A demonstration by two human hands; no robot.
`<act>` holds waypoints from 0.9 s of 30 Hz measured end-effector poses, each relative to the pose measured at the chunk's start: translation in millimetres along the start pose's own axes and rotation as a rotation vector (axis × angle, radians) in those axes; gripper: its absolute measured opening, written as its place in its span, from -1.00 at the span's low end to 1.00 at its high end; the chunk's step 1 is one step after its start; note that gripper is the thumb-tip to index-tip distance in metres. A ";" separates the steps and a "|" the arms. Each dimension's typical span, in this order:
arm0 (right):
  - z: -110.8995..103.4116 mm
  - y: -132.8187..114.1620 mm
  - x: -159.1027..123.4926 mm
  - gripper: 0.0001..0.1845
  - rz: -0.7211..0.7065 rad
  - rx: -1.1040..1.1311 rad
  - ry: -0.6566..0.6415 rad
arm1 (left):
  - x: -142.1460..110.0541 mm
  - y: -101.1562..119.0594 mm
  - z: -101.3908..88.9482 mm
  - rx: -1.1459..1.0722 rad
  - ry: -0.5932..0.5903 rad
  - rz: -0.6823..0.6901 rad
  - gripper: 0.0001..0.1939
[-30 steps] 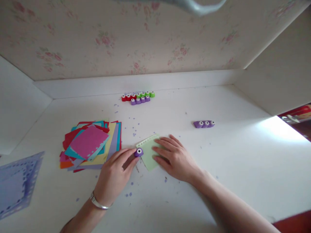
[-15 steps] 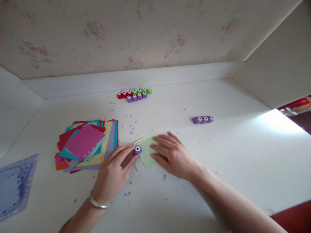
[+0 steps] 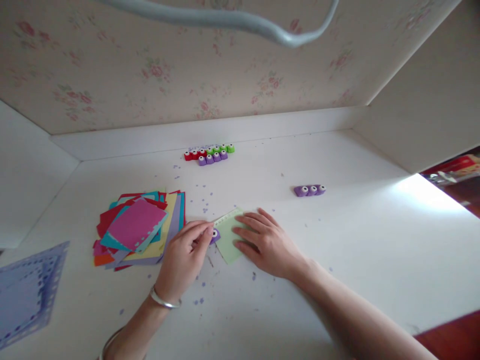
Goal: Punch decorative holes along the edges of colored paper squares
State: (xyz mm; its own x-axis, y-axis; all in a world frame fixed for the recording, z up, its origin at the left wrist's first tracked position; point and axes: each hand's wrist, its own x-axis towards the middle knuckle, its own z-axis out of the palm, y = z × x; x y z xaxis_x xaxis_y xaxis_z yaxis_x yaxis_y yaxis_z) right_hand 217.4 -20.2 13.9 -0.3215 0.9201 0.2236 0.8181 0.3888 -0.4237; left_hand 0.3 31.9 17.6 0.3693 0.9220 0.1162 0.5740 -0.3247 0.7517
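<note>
A light green sheet of paper lies on the white table, with a strip of small punched holes along its far edge. My right hand rests flat on its right side, fingers spread. At the paper's left corner, the thumb and fingertips of my left hand are pinched together. Directly by those fingertips sits a purple craft punch with a white button, partly covered by the thumb. Whether the pinch holds the paper corner, the punch or a scrap is hidden.
Left of my hands is a pile of coloured paper; punched lilac sheets lie farther left. Red, green and purple punches line up near the wall. Purple punches stand at right. Lilac confetti dots the table. A pale cable crosses the top.
My left thumb has moved up from the punch's near side to meet the fingertips, now covering part of the punch. My right hand stays on the paper. The view has shifted slightly, showing the cable.
</note>
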 end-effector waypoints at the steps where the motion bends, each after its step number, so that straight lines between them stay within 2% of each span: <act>1: -0.4 -0.2 0.0 -0.68 0.001 0.002 0.000 | 2.2 -1.0 0.5 -0.011 -0.011 -0.016 -0.76; 9: 0.0 -0.4 0.3 -0.70 -0.001 0.007 0.016 | 8.4 -2.1 0.2 0.012 -0.055 -0.028 -0.77; 13: 0.0 -1.1 0.6 -0.71 -0.003 0.013 0.026 | 12.3 -1.5 1.7 0.018 -0.049 0.035 -0.77; 17: -0.7 -3.4 1.0 -0.71 0.004 0.012 0.046 | 17.5 -1.6 2.8 0.044 -0.102 0.108 -0.77; 21: -1.7 -5.2 1.5 -0.70 0.005 0.008 0.035 | 18.1 -1.7 4.5 0.085 -0.111 0.172 -0.70; 27: -0.7 -5.1 1.3 -0.70 0.003 0.003 0.042 | 15.6 1.7 3.3 0.047 -0.138 0.088 -0.70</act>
State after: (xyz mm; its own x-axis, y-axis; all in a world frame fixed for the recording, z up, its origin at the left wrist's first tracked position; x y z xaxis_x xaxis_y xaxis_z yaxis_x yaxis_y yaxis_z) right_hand 213.2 -21.0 17.0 -0.2993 0.9184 0.2588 0.8175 0.3867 -0.4267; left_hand 9.5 45.0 18.5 0.5146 0.8529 0.0876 0.5674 -0.4154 0.7110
